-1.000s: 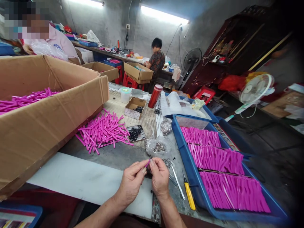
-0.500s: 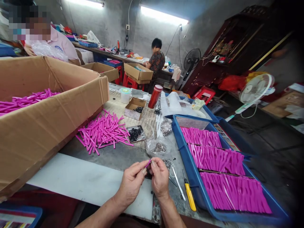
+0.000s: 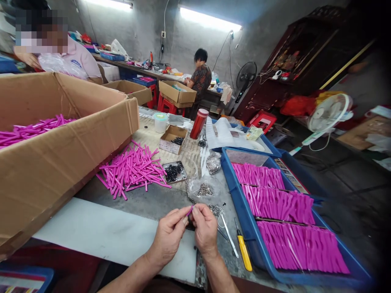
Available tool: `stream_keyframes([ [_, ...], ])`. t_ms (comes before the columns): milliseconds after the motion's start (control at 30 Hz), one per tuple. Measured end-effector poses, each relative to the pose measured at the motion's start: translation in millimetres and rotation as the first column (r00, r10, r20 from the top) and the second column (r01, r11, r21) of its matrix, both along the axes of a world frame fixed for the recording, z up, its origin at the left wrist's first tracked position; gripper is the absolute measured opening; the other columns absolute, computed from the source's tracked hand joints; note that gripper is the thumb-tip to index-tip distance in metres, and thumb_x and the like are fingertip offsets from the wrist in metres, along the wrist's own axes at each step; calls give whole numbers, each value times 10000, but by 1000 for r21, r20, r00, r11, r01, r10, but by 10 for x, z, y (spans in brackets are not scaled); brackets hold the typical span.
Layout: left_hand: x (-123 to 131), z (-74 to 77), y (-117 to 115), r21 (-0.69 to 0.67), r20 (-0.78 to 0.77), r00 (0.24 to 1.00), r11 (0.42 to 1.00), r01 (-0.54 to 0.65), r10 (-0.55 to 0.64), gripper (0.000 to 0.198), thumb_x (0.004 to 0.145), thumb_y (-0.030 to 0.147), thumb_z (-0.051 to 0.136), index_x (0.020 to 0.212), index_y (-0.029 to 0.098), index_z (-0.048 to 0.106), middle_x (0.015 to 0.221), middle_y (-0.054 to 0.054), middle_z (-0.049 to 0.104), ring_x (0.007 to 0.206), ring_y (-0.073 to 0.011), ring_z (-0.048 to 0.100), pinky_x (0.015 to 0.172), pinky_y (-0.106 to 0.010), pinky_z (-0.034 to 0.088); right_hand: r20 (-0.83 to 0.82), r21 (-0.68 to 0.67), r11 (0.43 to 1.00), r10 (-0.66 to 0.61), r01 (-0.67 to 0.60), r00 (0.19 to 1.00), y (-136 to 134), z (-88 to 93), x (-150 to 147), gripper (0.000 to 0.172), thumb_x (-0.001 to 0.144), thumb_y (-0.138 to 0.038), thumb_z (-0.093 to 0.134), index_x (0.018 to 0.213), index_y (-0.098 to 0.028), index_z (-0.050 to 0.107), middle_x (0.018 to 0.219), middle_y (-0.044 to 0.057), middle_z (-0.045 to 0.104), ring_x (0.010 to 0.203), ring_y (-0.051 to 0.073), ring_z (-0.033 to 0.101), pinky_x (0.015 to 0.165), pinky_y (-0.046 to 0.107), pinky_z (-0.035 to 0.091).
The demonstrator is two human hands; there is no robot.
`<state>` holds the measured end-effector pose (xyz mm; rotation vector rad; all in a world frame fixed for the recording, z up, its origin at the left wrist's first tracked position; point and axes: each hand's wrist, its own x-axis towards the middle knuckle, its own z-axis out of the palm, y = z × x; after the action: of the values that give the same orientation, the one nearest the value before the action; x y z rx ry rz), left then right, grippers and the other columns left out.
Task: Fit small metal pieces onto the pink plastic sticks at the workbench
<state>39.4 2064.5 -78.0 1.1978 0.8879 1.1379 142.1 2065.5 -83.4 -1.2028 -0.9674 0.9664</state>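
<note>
Above the front edge of the table, my left hand (image 3: 171, 232) pinches a thin magenta stick (image 3: 190, 210) between thumb and forefinger. Most of the stick is hidden behind the fingers; only a short end shows. My right hand (image 3: 205, 231) is closed in a pinch right at that end, its fingertips nearly meeting the left ones. Whatever small part it grips is too hidden to make out. Just beyond the hands lies an open plastic bag of small metal pieces (image 3: 204, 189). A pile of loose magenta sticks (image 3: 131, 169) lies to the left, beside a small tray of black parts (image 3: 174, 172).
A large cardboard box (image 3: 70, 162) borders the left. On the right stands a blue crate (image 3: 253, 240) with rows of magenta pieces. A yellow-handled screwdriver (image 3: 243, 250) and white tweezers-like tool (image 3: 229, 236) lie between. A red flask (image 3: 199, 124) stands farther back. Two people sit beyond.
My right fingertips have shifted slightly at the stick's end, and less of the stick shows. The person at the far left has moved an arm. Otherwise the table looks the same.
</note>
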Motion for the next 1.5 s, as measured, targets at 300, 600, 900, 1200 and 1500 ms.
stream_keyframes([
  [300,56,101,18,-197,159,987,980,32,-1,337,687,305,570,951,103,627,512,44,392,379,-28,282,334,-157,220,212,64,996,-75,63,974,-14,-100,13,177,768,-336,478,702,-174,503,592,-22,481,535,110,445,512,229,372],
  [600,-19,92,3,195,-123,990,980,-37,62,268,751,198,493,977,185,637,649,-27,521,564,-108,452,509,-208,401,26,41,999,34,-35,999,-25,19,-49,250,795,-371,415,623,-190,406,525,-57,343,462,86,326,427,200,299],
  [900,-6,96,6,-32,12,1000,999,-6,6,306,741,260,502,1003,152,618,619,1,456,410,-47,330,355,-169,288,128,47,999,-32,26,991,-26,-22,-53,213,777,-361,456,662,-182,461,561,-41,413,508,97,389,471,212,342],
  [1200,-27,103,16,-77,10,1000,997,-7,8,329,743,276,487,1018,143,608,604,3,451,396,-43,312,336,-159,267,120,59,996,-79,72,990,-1,26,-73,193,743,-356,500,673,-178,483,582,-31,451,531,105,423,493,215,371],
  [1500,-48,91,24,-143,65,998,989,30,-21,341,737,269,483,1027,135,600,592,16,421,394,-42,295,351,-172,256,188,38,999,-38,32,981,-9,-51,-69,201,776,-367,449,701,-182,472,603,-30,444,544,111,422,508,227,366],
])
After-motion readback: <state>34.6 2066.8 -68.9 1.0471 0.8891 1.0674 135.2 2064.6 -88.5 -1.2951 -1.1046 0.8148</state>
